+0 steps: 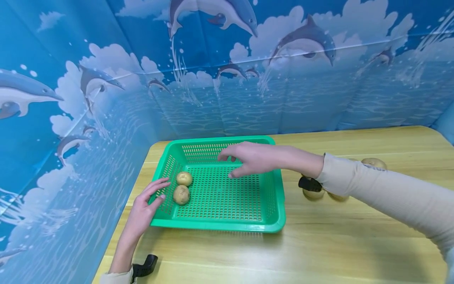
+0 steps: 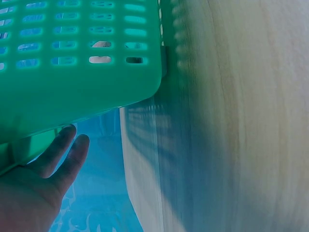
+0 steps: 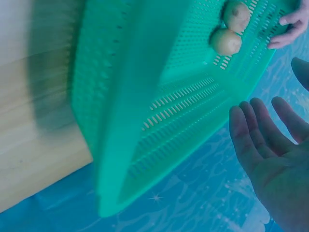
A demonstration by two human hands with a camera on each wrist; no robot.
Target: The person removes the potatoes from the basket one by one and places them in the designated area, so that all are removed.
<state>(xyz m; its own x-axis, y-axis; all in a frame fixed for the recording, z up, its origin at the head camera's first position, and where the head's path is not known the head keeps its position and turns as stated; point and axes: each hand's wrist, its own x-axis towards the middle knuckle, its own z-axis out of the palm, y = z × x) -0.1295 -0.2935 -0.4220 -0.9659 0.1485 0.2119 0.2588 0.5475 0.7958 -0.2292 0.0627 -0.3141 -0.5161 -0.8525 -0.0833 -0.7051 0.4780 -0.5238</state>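
A green plastic basket (image 1: 220, 225) with slotted walls stands on the table. Two potatoes, one (image 1: 184, 178) just behind the other (image 1: 181, 195), lie inside it near the left wall. My left hand (image 1: 145, 207) rests at the basket's left rim, fingers fairly straight and thumb apart; the left wrist view shows two of its fingers (image 2: 72, 154) beside the rim. Over the basket's back right part hovers my right hand (image 1: 253, 157), with nothing in it. Its fingers are loosely bent and spread from the thumb, as the right wrist view also shows.
Several more potatoes (image 1: 313, 194) lie on the wooden table (image 1: 354, 244) to the basket's right, partly hidden by my right forearm and sleeve. A blue dolphin-print cloth (image 1: 248, 106) hangs behind the table and along its left side.
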